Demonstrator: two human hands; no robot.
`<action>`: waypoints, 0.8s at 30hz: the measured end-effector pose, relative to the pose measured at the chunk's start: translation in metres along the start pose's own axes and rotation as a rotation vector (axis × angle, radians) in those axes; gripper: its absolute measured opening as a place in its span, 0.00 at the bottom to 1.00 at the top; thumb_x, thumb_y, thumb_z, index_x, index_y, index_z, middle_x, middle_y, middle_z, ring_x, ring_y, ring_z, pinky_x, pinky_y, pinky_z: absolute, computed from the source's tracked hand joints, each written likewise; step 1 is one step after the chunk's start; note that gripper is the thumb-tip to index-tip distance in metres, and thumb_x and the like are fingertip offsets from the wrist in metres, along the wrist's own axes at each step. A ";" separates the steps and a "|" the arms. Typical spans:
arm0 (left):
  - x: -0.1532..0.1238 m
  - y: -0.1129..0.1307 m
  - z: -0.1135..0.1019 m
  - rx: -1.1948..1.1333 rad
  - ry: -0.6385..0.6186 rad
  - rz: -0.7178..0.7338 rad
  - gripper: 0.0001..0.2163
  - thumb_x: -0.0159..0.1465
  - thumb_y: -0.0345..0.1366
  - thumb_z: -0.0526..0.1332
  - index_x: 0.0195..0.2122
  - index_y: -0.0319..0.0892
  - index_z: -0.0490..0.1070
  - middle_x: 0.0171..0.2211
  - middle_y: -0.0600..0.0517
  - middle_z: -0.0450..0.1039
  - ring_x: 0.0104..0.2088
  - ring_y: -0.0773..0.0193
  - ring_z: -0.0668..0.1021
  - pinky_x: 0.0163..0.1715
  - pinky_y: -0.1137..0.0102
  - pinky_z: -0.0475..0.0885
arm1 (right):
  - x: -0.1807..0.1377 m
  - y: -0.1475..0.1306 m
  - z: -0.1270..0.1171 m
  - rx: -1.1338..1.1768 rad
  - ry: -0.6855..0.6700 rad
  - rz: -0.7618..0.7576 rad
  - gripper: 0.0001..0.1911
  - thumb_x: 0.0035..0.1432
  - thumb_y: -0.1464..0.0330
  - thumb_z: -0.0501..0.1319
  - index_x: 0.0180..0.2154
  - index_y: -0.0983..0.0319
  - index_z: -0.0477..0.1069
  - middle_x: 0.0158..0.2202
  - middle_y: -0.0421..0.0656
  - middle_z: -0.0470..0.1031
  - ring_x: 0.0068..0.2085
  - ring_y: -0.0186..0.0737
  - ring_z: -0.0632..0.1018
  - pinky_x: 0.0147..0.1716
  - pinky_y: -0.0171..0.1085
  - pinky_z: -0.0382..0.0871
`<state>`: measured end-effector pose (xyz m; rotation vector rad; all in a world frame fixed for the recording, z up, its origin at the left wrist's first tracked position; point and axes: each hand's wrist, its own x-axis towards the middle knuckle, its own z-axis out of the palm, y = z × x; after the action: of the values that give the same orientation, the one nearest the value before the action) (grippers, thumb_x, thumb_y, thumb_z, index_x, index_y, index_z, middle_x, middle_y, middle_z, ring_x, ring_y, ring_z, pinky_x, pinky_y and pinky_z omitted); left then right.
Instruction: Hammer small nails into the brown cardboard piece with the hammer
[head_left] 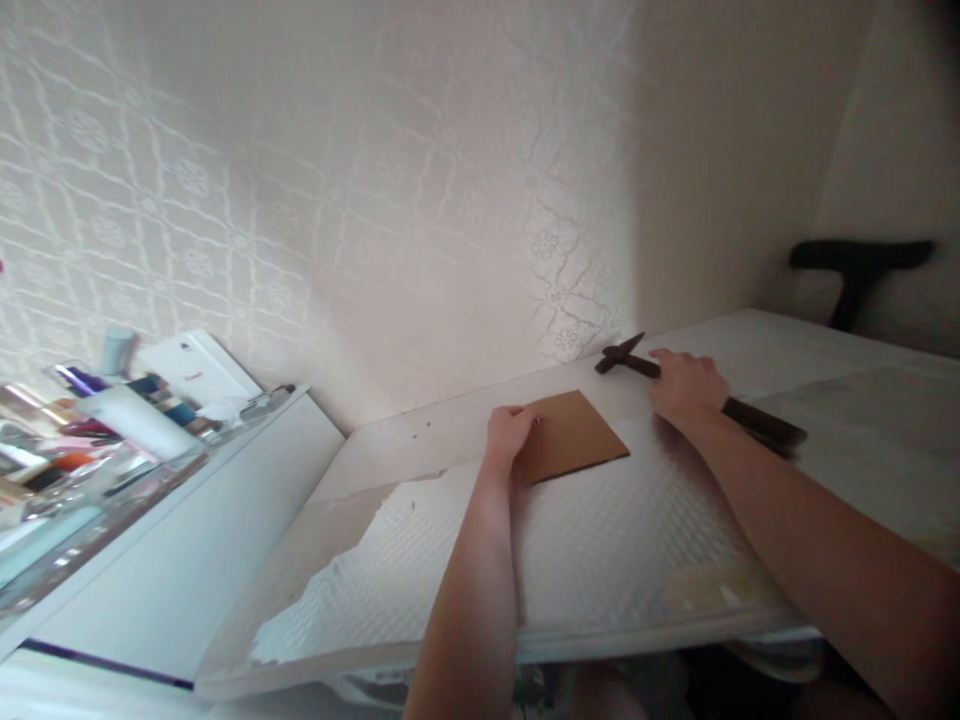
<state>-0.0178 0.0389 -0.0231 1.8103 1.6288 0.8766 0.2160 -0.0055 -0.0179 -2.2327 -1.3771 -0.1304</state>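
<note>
My right hand (pixel 688 385) is closed round the dark handle of a hammer (pixel 761 422). The hammer's head points to the far left, towards the wall, and is raised a little over the table. A flat, square brown board (pixel 574 440) lies on the table in front of me. At its left side my left hand (pixel 512 432) rests on the board with thumb and fingers pinched together. A tiny dark nail-like piece (pixel 538 420) shows at the fingertips, too small to make out well.
The white table (pixel 352 560) has a worn, torn textured cover and meets a patterned wall. Several tiny dark bits (pixel 415 436) lie left of the board. A cabinet (pixel 225 530) crowded with bottles and tubes (pixel 139 420) stands at left. A black T-shaped object (pixel 861 258) stands at far right.
</note>
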 end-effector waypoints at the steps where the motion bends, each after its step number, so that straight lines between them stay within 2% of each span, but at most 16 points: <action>1: 0.001 0.000 0.000 -0.006 -0.004 0.001 0.11 0.51 0.42 0.61 0.26 0.38 0.77 0.24 0.50 0.74 0.30 0.61 0.74 0.30 0.70 0.65 | 0.000 -0.001 0.000 -0.001 0.034 -0.042 0.24 0.55 0.73 0.49 0.53 0.59 0.64 0.43 0.53 0.72 0.45 0.55 0.69 0.33 0.44 0.64; 6: 0.003 -0.002 0.001 -0.051 -0.019 0.020 0.11 0.51 0.39 0.59 0.27 0.39 0.77 0.28 0.49 0.75 0.32 0.60 0.74 0.33 0.70 0.66 | 0.000 -0.013 -0.002 0.086 0.172 -0.344 0.21 0.57 0.69 0.52 0.53 0.57 0.64 0.44 0.47 0.72 0.44 0.49 0.70 0.34 0.42 0.65; 11: 0.004 -0.003 0.002 -0.107 -0.015 0.032 0.11 0.52 0.37 0.55 0.27 0.39 0.76 0.31 0.48 0.76 0.36 0.59 0.75 0.38 0.69 0.66 | -0.004 -0.022 -0.003 0.220 0.227 -0.599 0.20 0.57 0.69 0.53 0.52 0.54 0.66 0.46 0.42 0.72 0.43 0.43 0.72 0.33 0.39 0.66; 17: 0.003 -0.003 0.002 -0.173 -0.006 0.005 0.15 0.55 0.36 0.50 0.37 0.38 0.74 0.32 0.47 0.77 0.38 0.59 0.76 0.39 0.68 0.67 | -0.006 -0.025 -0.003 0.303 0.306 -0.706 0.16 0.57 0.70 0.54 0.47 0.57 0.70 0.44 0.42 0.73 0.43 0.41 0.72 0.34 0.38 0.67; 24: -0.002 0.000 -0.001 -0.185 -0.008 0.016 0.18 0.60 0.36 0.46 0.43 0.36 0.70 0.33 0.46 0.77 0.39 0.58 0.76 0.40 0.66 0.67 | -0.008 -0.030 -0.002 0.275 0.303 -0.845 0.15 0.56 0.72 0.55 0.45 0.60 0.71 0.43 0.44 0.73 0.42 0.41 0.72 0.36 0.38 0.66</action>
<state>-0.0188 0.0371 -0.0223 1.6993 1.4774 0.9914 0.1863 -0.0020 -0.0076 -1.2347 -1.9208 -0.5061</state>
